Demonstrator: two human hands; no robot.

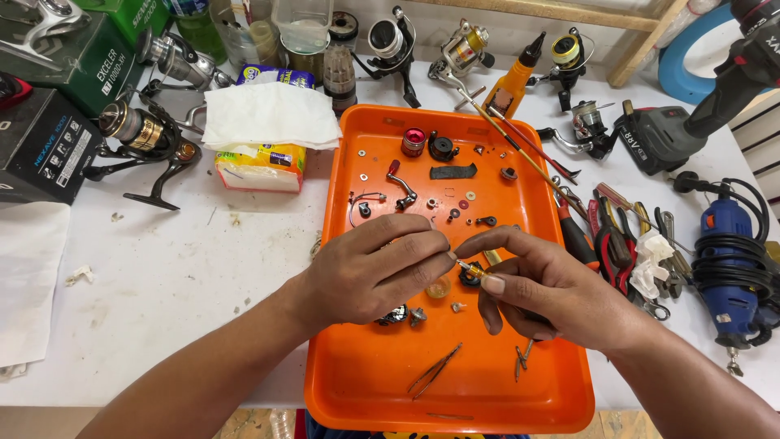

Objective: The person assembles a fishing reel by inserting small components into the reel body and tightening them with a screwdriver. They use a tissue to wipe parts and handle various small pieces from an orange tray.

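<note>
white worktable [162, 276] | pale wall [504, 32] | wooden frame [642, 41]

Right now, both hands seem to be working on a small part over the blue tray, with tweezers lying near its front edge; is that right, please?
Not quite: the tray is orange, not blue, as the head view shows. The rest holds: the left hand and the right hand meet on a small part over it, and tweezers lie near its front edge.

Left hand [378, 272] and right hand [544, 284] fingertip to fingertip, both pinched.
</note>
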